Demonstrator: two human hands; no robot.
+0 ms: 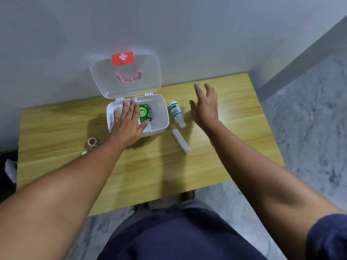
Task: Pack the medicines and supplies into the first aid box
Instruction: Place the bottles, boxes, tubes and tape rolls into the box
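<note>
Fingers of the left hand lie spread and flat across the left part of the first aid box, clamped on nothing. Left of the box, near the left forearm, a tape roll rests on the wooden surface, with a small white item just beside it, too hidden to name. Inside the box, right of the palm, sits a green carton marked "OB". Behind the box its clear lid stands open against the wall, with a red cross label and a red handle. Right of the box a white bottle with green print lies on its side, and nearer the person a white gauze roll. Farther right the right hand hovers above the surface, fingers apart and empty.
</note>
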